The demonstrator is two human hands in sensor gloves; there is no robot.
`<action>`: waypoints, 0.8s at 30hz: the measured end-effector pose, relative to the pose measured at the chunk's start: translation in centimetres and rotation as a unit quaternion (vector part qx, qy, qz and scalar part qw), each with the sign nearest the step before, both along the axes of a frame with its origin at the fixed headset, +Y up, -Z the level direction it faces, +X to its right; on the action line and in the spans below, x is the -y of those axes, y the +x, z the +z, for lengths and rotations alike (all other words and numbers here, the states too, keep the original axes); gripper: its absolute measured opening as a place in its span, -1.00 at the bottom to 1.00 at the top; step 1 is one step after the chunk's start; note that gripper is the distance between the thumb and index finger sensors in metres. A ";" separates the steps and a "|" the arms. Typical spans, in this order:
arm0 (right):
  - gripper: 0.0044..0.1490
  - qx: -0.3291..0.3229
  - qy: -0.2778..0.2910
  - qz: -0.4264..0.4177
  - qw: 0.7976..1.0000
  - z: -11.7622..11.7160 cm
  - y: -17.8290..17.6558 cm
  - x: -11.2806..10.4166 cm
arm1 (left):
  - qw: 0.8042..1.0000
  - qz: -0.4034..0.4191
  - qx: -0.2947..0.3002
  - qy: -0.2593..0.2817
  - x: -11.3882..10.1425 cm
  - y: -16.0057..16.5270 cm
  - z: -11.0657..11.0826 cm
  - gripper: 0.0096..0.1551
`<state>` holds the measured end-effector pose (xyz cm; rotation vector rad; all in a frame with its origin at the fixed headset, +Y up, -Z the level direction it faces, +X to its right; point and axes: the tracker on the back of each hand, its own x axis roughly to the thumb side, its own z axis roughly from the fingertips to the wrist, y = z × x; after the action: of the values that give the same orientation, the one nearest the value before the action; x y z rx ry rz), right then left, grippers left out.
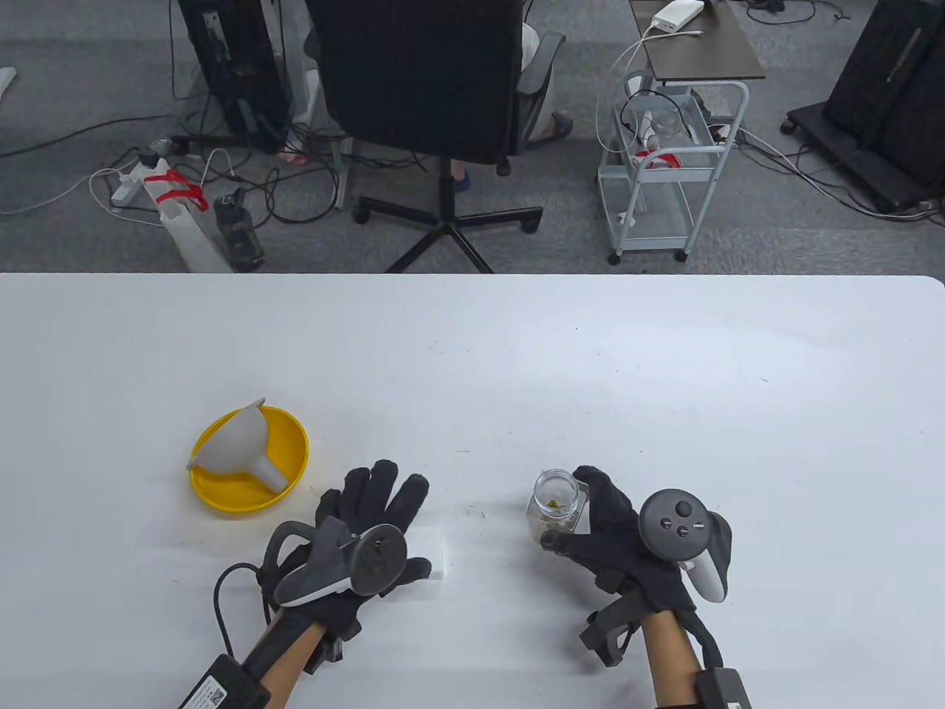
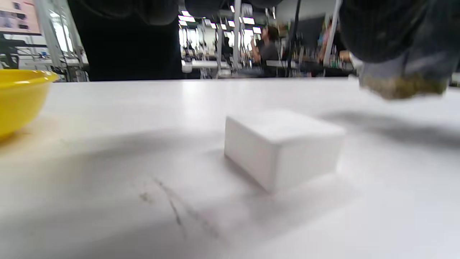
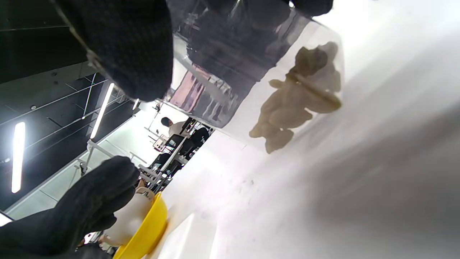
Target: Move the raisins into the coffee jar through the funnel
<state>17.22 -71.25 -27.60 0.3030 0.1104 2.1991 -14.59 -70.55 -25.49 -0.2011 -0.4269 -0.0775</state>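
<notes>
A small glass jar [image 1: 555, 505] stands open on the white table [image 1: 517, 354] with a few yellowish raisins [image 1: 555, 507] at its bottom. My right hand [image 1: 572, 517] grips the jar from the right side. The right wrist view shows the jar [image 3: 230, 72] close up, the raisins [image 3: 294, 104] inside and my gloved fingers [image 3: 122, 50] around it. A grey funnel [image 1: 240, 445] lies on its side in a yellow bowl [image 1: 284, 443] to the left. My left hand [image 1: 376, 506] is open, fingers spread, over a white block [image 1: 432, 550].
The white block [image 2: 284, 144] sits on the table in the left wrist view, with the bowl's rim [image 2: 18, 90] at the far left and the jar's bottom [image 2: 406, 84] at the upper right. A few crumbs [image 1: 478, 511] lie between the hands.
</notes>
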 end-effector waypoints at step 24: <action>0.27 -0.006 0.018 0.025 1.000 0.4 -0.8 -0.4 | 0.985 0.166 0.011 0.053 -4.1 3.4 -0.2 0.01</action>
<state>16.46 -70.83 -27.23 0.3379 0.0857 2.2508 -11.21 -66.41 -25.66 -0.0216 -0.4711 0.2241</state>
